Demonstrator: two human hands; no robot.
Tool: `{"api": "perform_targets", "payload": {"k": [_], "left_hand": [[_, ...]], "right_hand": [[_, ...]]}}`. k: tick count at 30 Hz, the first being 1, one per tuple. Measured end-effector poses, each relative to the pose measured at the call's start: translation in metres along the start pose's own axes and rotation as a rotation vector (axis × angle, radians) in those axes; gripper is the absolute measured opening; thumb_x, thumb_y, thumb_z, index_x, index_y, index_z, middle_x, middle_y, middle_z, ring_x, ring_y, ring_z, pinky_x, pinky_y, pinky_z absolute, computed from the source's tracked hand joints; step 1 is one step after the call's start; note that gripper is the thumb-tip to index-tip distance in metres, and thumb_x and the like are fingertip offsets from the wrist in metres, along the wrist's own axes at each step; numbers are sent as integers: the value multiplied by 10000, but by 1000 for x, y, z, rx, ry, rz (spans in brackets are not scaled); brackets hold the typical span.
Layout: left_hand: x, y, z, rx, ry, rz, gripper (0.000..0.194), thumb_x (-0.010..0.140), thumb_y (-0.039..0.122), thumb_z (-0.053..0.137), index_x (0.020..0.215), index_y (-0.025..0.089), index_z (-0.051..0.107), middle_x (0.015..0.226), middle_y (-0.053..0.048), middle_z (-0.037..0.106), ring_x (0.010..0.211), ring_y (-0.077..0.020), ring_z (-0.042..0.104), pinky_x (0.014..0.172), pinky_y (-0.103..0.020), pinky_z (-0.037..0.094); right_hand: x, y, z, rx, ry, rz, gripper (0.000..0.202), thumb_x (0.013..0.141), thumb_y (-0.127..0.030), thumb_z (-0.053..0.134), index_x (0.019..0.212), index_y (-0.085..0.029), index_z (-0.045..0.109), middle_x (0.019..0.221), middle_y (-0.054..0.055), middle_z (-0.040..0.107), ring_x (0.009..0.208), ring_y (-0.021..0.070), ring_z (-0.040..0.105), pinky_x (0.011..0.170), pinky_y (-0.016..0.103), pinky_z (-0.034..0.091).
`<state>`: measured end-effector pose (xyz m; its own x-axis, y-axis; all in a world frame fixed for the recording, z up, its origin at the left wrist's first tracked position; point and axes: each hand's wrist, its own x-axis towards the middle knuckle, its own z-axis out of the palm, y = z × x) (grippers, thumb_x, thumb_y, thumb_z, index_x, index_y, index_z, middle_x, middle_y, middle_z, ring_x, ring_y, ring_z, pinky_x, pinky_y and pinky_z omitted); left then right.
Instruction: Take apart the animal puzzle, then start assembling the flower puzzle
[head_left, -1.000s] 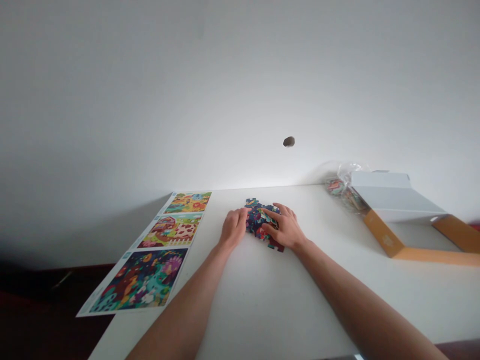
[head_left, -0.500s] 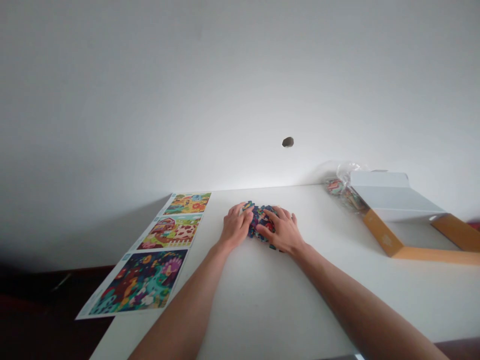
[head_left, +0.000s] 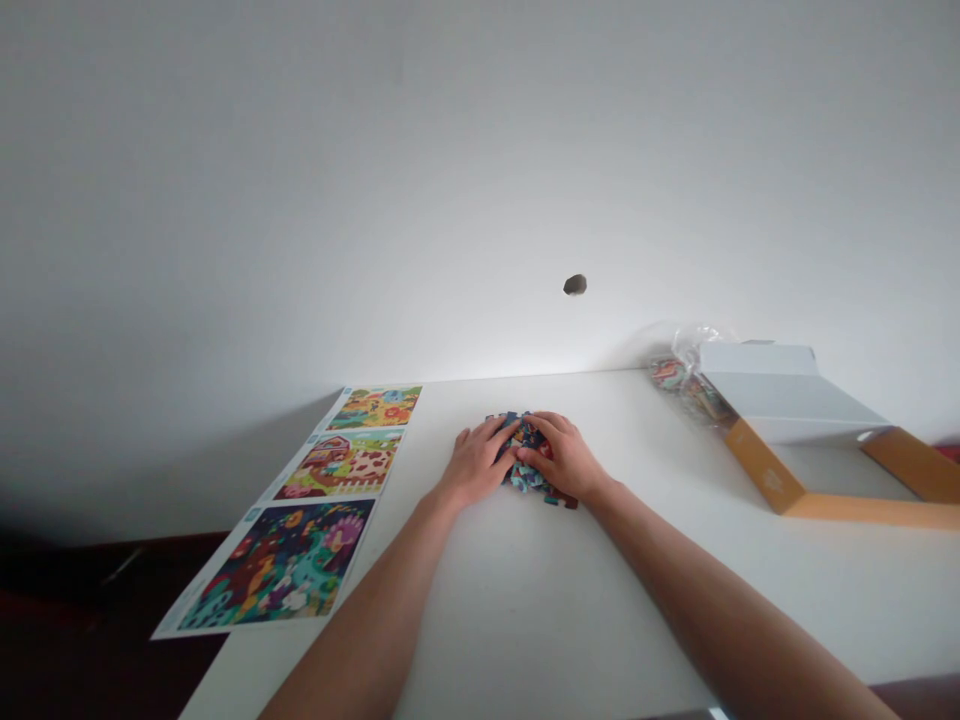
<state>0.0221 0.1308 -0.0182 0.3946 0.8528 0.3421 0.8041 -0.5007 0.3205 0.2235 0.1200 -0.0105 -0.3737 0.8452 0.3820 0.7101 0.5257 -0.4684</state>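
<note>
A small heap of dark blue, teal and red puzzle pieces [head_left: 529, 477] lies on the white table [head_left: 517, 610]. My left hand [head_left: 478, 462] rests against the heap's left side, fingers apart and bent over the pieces. From the right, my right hand [head_left: 562, 458] covers part of the heap, its thumb stretched toward my left thumb. The two thumbs nearly meet over the pieces. Both hands touch the heap, and neither visibly grips a single piece. Some pieces are hidden under the fingers.
A sheet with three printed pictures [head_left: 327, 462] lies along the table's left edge. At the right stands an open orange and white box [head_left: 795, 505], beside clear plastic bags with colourful pieces [head_left: 694, 390]. Behind is a white wall [head_left: 450, 200] with a hole.
My hands have moved closer together over the heap. The pieces are bunched differently, with more teal ones showing at the front. My left hand has shifted slightly down and right.
</note>
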Motion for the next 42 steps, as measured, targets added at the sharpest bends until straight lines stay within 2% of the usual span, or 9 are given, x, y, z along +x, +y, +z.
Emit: {"api": "perform_targets", "payload": {"k": [4,7,10,14,17,22,29,35,42], "left_hand": [[-1,1,0,2,-20,18,425,933,374,454,1342,296,543,1370,-49,550,1239,-246,502,1094,-439,362],[-1,1,-3,-7,17,-6,416,907,309,480,1310,281,578,1349,-54,560,1241,-242,499,1100,-427,367],[-3,2,-7,-44,-4,-1,443,920,300,452,1354,296,537,1478,-41,443,1367,-265,379,1137,-467,309],[-8,5,-8,-54,-119,12,511,930,477,449,1431,380,409,1560,-11,328,1459,-336,190,1122,-633,197],[-9,2,-4,5,-84,-76,541,909,509,483,1429,380,409,1536,-44,373,1446,-372,209,1086,-681,188],[-7,-3,-7,0,76,-157,423,949,383,435,1362,332,511,1467,-47,469,1408,-308,314,1105,-575,262],[-12,9,-13,-38,-88,38,682,813,568,610,1436,393,395,1541,-40,357,1429,-360,238,1117,-610,182],[-9,-1,-2,-19,80,-93,537,886,480,539,1392,311,476,1452,-65,467,1365,-287,371,1106,-496,311],[-6,-10,-1,-86,192,-124,469,912,468,508,1339,274,533,1344,-88,552,1268,-250,485,1069,-439,392]], "right_hand": [[-2,-1,-1,-63,-86,9,945,678,-709,677,1448,-248,382,1473,132,409,1375,370,311,1106,643,193],[0,6,-3,18,-51,-2,917,701,-681,681,1426,-186,414,1429,151,456,1337,318,388,1120,519,293],[2,13,-4,103,25,46,676,855,-556,589,1387,-157,466,1384,153,501,1286,260,462,1100,416,364],[-1,11,-2,130,13,141,468,980,-384,377,1402,-202,469,1461,114,451,1417,306,291,1151,577,213],[-5,8,-1,305,14,94,529,922,-215,377,1450,-237,405,1514,53,392,1430,271,283,1166,542,231],[-5,16,-1,340,94,79,733,689,-54,440,1406,-207,461,1448,46,482,1376,232,390,1161,449,313],[-4,16,-4,229,9,-1,488,854,-254,549,1339,-200,550,1410,91,515,1329,247,452,1141,434,341],[-3,14,-3,130,105,114,350,839,-391,665,1158,-249,680,1102,76,630,1043,223,597,973,356,458],[-1,18,-3,70,20,233,384,842,-532,628,1112,-265,687,935,47,629,877,202,611,815,320,474]]}}
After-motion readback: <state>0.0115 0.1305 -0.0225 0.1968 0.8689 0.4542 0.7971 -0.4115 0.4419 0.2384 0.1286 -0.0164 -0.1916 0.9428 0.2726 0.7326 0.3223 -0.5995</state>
